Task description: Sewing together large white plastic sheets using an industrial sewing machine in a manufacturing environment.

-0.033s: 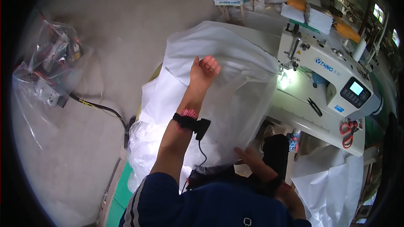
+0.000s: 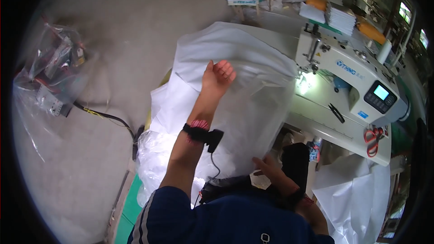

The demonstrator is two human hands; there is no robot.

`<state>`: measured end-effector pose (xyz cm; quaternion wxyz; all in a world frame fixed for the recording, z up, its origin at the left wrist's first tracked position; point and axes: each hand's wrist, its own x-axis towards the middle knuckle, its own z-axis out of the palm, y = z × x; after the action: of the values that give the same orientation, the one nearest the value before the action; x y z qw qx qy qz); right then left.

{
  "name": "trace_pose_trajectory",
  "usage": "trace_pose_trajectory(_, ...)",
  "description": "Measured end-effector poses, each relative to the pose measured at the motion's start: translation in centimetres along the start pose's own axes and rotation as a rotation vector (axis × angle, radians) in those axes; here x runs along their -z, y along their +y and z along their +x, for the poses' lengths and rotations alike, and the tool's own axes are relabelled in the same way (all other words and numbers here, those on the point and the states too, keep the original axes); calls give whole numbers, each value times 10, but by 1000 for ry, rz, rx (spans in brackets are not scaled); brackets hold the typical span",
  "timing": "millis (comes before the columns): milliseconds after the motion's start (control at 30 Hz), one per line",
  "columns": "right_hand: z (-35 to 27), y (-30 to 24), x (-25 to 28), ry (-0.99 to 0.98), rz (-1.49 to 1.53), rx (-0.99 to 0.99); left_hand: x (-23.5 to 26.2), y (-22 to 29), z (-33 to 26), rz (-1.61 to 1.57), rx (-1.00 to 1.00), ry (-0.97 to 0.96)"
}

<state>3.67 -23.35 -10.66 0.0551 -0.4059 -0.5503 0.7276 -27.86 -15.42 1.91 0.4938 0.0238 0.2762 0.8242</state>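
Observation:
A large white sheet (image 2: 199,49) drapes over the left of the sewing table, and translucent plastic film (image 2: 244,122) lies across it toward my lap. Both run up to the needle area of a white sewing machine (image 2: 352,63), whose lamp is lit. Above the white sheet, my left hand (image 2: 218,79) is turned palm up, fingers loosely curled and nothing visible in them. My right hand (image 2: 270,167) is low by my lap at the film's near edge, thumb and fingers closing on it. Part of that grip is hard to make out.
Black thread snips (image 2: 336,113) and red-handled scissors (image 2: 373,141) lie on the table (image 2: 316,119). White sheets (image 2: 352,194) hang at the lower right. Plastic-wrapped electrical boxes (image 2: 52,99) with a black cable (image 2: 108,115) are on the left. Folded white stacks (image 2: 341,20) stand behind.
The table and machine sit slightly further left in the picture. Both hands keep almost the same pose, and the film and sheet look nearly unchanged.

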Motion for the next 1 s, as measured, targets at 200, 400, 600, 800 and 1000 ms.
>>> trace_pose_trajectory(200, -44, -13, 37, 120, 139, 170, 6, -35, -76, 1018, -321, -151)
trace_pose_trajectory(400, -49, -24, 29, 111, 155, 219, 44, -86, -107, 2199, -1037, -67)
trace_pose_trajectory(600, -44, -25, 25, 96, 214, 282, 59, -35, -101, 2287, -1074, 108)
trace_pose_trajectory(800, -39, -41, 15, 84, 244, 368, 11, 10, -159, 1933, -1420, 45)
trace_pose_trajectory(1000, -20, -40, 4, 544, -155, 458, -12, -17, -217, 2192, -835, -786)
